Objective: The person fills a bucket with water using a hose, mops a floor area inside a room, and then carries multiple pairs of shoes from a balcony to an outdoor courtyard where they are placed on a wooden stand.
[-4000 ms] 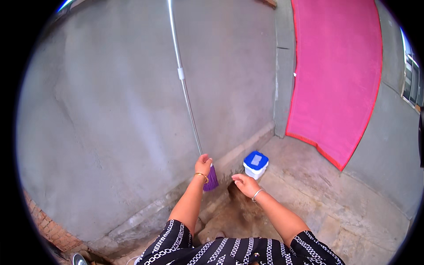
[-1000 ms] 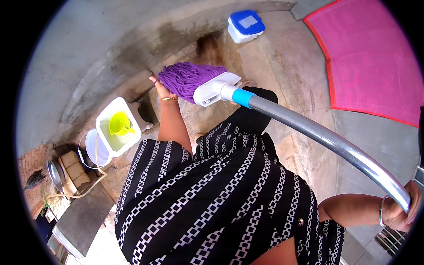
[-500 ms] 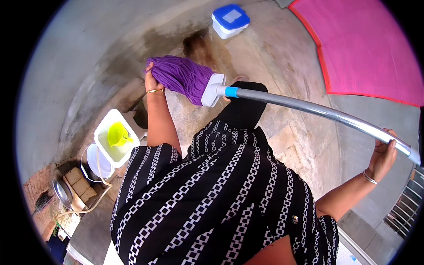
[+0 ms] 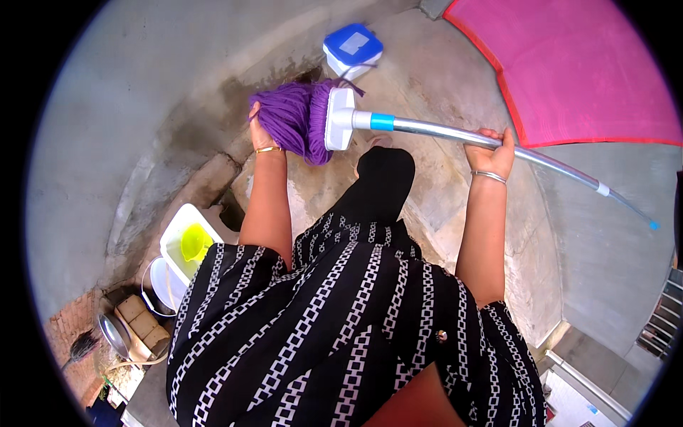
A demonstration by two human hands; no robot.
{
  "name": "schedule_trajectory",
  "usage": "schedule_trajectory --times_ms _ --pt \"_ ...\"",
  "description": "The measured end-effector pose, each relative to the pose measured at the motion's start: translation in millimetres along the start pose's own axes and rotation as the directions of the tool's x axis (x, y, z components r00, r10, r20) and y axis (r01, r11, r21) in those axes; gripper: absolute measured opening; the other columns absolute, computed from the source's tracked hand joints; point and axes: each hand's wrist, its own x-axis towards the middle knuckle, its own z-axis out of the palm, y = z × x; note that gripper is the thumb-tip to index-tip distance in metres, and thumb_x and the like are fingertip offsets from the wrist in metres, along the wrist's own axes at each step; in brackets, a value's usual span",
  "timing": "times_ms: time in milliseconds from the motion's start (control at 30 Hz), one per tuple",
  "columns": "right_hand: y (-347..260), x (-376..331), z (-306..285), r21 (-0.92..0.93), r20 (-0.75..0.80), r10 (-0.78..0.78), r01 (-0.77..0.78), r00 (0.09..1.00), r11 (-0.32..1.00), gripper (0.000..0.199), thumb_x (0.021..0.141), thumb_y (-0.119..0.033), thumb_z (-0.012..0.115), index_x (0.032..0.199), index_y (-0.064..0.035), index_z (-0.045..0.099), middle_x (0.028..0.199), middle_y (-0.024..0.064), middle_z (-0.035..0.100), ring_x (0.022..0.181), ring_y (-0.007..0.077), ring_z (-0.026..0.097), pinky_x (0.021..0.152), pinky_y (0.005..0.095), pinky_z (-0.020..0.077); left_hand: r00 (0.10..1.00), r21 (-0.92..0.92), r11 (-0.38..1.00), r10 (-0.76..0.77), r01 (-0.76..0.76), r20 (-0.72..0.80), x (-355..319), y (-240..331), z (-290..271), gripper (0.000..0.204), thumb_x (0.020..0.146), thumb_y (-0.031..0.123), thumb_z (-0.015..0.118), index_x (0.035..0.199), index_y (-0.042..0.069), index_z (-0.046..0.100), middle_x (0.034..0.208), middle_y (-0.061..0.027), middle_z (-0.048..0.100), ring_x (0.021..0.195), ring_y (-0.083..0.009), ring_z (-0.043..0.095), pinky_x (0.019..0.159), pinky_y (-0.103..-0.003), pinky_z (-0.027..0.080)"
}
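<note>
Grip, right: your right hand [image 4: 491, 158], fingers closed around the slim silver metal pole [image 4: 437, 132], probably to steady its length. Grip, left: your left hand [image 4: 262, 132], at the loose end of the purple string mop head [image 4: 288, 121], probably bearing its weight; strands hide most fingers, so you cannot tell how tightly they close. Between hands: white plastic mop plate [image 4: 340, 119], bright blue collar [image 4: 382, 122]. Below these: widest gap, between your forearms, over one black-trousered leg [image 4: 388, 178]. Beyond the right hand: pole end with pale blue tip [image 4: 654, 225]. Above the mop head: white plastic tub with blue lid [image 4: 353, 48], stray strands crossing its outline. Below-left of the left hand: white rectangular basin [image 4: 175, 235], holding yellow-green plastic scoop [image 4: 193, 242]. Above-right of the right hand: pink cloth with red border [image 4: 569, 78]; its gap from the pole widens rightward.
</note>
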Motion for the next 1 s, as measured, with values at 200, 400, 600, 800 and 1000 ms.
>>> schedule_trajectory --times_ms 200,400,600,800,1000 --pt "-90.9 2.4 56.9 0.146 0.742 -0.041 -0.102 0.669 0.984 0.026 0.086 -0.034 0.049 0.073 -0.0118 0.047 0.059 0.0002 0.042 0.058 0.0168 0.044 0.066 0.0374 0.0377 0.936 -0.263 0.936 -0.143 0.234 0.322 -31.9 1.6 14.3 0.048 0.087 0.035 0.043 0.116 -0.002 0.048 0.116 -0.0179 0.053 0.105 -0.0322 0.052 0.095 -0.043 0.039" --pt "69.4 -20.7 63.4 -0.086 0.085 0.042 -0.034 0.995 0.996 0.025 0.084 -0.035 0.055 0.074 -0.0144 0.046 0.062 0.0014 0.044 0.062 0.0183 0.046 0.069 0.0398 0.0396 0.934 0.008 0.96 -0.273 0.279 0.23 -68.1 -27.4 98.0 0.044 0.084 0.031 0.052 0.113 -0.001 0.05 0.111 -0.0163 0.057 0.102 -0.0308 0.054 0.092 -0.042 0.042" --pt "37.6 -39.9 68.0 0.099 0.511 0.009 -0.069 0.86 0.993 0.03 0.084 -0.03 0.048 0.059 -0.0167 0.038 0.051 -0.0032 0.037 0.054 0.0137 0.039 0.067 0.0338 0.0367 0.941 0.201 0.941 -0.304 0.273 0.149 -16.6 -44.3 19.2 0.025 0.089 0.016 0.045 0.105 -0.001 0.055 0.102 -0.0116 0.06 0.089 -0.0231 0.058 0.081 -0.034 0.048" --pt "52.2 -68.1 61.7 0.014 0.77 0.083 -0.147 0.632 0.989 0.029 0.084 -0.028 0.04 0.058 -0.0169 0.036 0.047 -0.0043 0.035 0.053 0.0126 0.039 0.068 0.0343 0.037 0.608 0.735 0.095 -0.497 -0.671 0.619 26.2 9.6 75.0 0.027 0.084 0.021 0.051 0.1 0.001 0.061 0.096 -0.0123 0.063 0.085 -0.0219 0.059 0.078 -0.032 0.046" --pt "103.6 -86.2 53.2 -0.24 0.901 0.229 -0.015 0.368 0.971 0.026 0.083 -0.021 0.04 0.059 -0.0127 0.035 0.049 -0.0005 0.038 0.049 0.0154 0.041 0.062 0.0347 0.0387 0.738 0.55 -0.539 -0.633 -0.638 0.235 38.3 5.3 109.1 0.034 0.071 0.029 0.063 0.093 0.004 0.064 0.089 -0.0182 0.063 0.083 -0.0352 0.06 0.077 -0.041 0.047"
